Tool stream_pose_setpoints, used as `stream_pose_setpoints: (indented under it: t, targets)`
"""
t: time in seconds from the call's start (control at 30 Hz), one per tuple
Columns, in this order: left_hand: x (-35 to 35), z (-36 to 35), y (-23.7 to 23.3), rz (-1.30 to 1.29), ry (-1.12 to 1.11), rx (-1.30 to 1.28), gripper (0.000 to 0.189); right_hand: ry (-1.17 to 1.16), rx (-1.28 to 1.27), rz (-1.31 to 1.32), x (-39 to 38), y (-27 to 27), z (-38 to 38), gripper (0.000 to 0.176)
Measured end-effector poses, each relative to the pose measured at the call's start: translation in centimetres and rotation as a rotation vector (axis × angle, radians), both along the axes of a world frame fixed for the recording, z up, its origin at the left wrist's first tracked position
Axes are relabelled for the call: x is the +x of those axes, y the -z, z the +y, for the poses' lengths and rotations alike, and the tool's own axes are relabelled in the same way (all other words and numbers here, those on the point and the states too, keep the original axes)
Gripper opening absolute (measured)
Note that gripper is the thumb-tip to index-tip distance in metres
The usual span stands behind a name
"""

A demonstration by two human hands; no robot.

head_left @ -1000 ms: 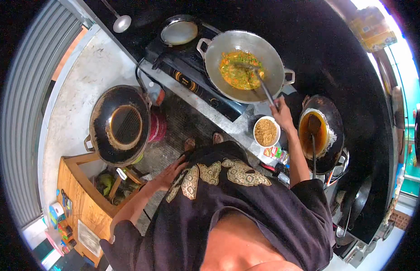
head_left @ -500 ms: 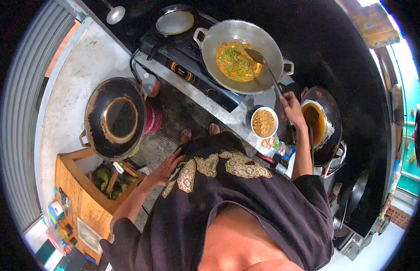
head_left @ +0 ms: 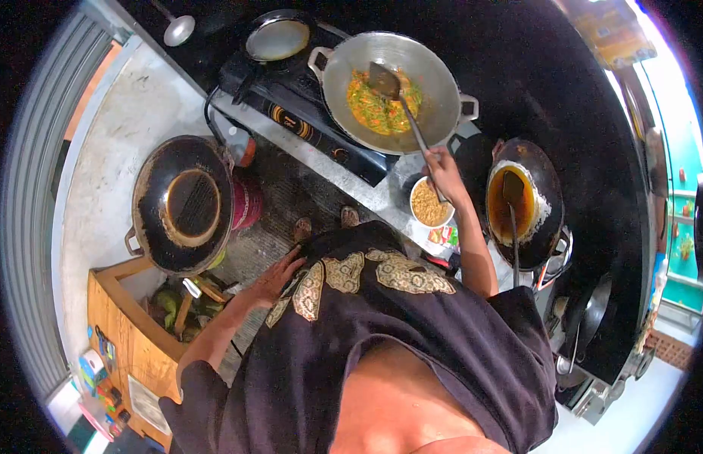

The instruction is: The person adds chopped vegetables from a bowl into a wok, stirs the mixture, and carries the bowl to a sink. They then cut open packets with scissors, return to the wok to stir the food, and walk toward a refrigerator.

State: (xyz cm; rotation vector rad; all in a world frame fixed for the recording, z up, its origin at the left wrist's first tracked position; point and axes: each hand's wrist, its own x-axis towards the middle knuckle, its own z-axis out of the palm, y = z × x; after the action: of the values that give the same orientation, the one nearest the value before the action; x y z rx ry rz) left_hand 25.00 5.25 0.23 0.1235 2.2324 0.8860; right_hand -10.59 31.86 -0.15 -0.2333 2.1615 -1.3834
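Note:
My right hand [head_left: 445, 175] is closed round the handle of a spatula [head_left: 414, 125]. Its dark blade rests over chopped vegetables in orange sauce [head_left: 374, 112], inside a large two-handled silver wok [head_left: 442, 79] on the gas stove [head_left: 310, 129]. Below that hand stands a white bowl of brown crumbly food [head_left: 430, 204], partly covered by the hand and the handle's end. My left hand [head_left: 279, 278] lies against the dark shirt at my side, fingers stretched out and holding nothing.
To the right, a dark wok [head_left: 544, 181] holds brown oil and a second spatula [head_left: 513, 219]. A blackened wok [head_left: 145, 200] sits at left above a wooden cabinet [head_left: 139, 325]. A small pan [head_left: 277, 39] is on the stove's far side, near a ladle [head_left: 179, 30].
My right hand has moved left with the spatula. The blade has shifted to the upper left across the vegetables. My left hand stays at my side.

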Motion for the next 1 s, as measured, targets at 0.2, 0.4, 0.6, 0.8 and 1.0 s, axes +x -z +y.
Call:
stream_pose_setpoints:
  t: [0.2, 0.4, 0.6, 0.8, 1.0]
  targets:
    - [-0.4, 0.9, -1.6, -0.065, -0.096, 0.005, 0.115, 0.064, 0.041, 0.055, -2.7, 2.6, 1.4, 0.026]
    - [4.0, -0.2, 10.0, 0.064, -0.119, 0.138, 0.119, 0.209, -0.041, 0.123, -3.7, 2.4, 3.0, 0.022]
    - [-0.4, 0.6, -1.4, -0.054, -0.027, -0.008, 0.116, 0.178, -0.108, -0.102, -1.5, 2.3, 1.2, 0.022]
    - [0.1, 0.1, 0.1, 0.061, 0.000, 0.038, 0.111, 0.102, -0.148, -0.168, -0.8, 0.9, -0.4, 0.020]
    - [2.2, -0.6, 6.5, 0.015, -0.132, 0.278, 0.111, 0.201, -0.103, -0.003, -3.0, 4.3, 0.8, 0.027]
